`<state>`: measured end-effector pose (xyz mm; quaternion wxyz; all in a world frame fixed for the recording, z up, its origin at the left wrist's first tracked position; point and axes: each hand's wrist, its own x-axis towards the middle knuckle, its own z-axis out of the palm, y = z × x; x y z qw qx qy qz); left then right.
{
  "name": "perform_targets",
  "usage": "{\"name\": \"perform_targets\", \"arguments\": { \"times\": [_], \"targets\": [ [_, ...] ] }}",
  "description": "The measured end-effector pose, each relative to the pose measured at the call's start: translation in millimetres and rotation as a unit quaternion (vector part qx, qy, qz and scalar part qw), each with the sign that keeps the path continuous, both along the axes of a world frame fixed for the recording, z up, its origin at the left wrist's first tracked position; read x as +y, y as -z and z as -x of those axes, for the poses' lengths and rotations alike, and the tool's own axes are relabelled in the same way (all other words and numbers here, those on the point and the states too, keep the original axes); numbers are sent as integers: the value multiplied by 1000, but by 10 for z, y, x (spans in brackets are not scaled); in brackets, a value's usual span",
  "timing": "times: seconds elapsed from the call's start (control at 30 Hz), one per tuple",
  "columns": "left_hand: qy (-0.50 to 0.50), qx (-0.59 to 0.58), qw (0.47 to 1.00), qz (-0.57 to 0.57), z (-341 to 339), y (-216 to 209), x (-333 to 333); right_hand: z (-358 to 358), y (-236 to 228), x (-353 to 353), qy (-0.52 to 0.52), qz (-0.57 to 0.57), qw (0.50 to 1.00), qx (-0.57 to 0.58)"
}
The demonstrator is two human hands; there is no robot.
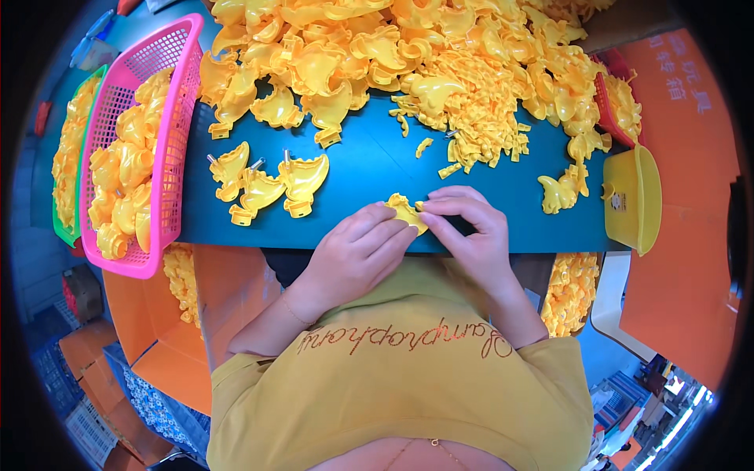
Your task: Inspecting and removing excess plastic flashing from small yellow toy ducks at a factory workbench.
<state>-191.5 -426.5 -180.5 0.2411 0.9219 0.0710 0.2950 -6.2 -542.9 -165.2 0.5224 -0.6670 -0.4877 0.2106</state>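
At the table's near edge, my left hand [365, 245] is closed around a curved, glossy yellow plastic shell [405, 209]. My right hand [477, 234] pinches a small yellow plastic piece [419, 206] between thumb and forefinger, right against the shell's right side. Fingers cover much of the shell. To the left of my hands lie three yellow shells [261, 191], each with a small metal pin sticking out. A heap of small yellow pieces [487, 118] spreads beyond my hands, next to a big pile of yellow shells [330, 59].
A pink basket [171, 157] of closed yellow parts stands at the left, beside a green basket [67, 231]. At the right are a yellow bin [646, 196], a red basket [606, 110] and a few loose shells [561, 191]. Below the table edge sits an orange-lined box [157, 314].
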Motion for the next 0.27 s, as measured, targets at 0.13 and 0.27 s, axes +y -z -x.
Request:
{"name": "perform_targets", "arguments": {
  "times": [0.13, 0.27],
  "targets": [
    [-2, -13, 1000, 1, 1, 51, 0, 40, 20, 53, -6, 25, 999, -39],
    [11, -10, 1000, -7, 3, 60, 12, 35, 0, 68, -13, 54, 997, -46]
  ]
}}
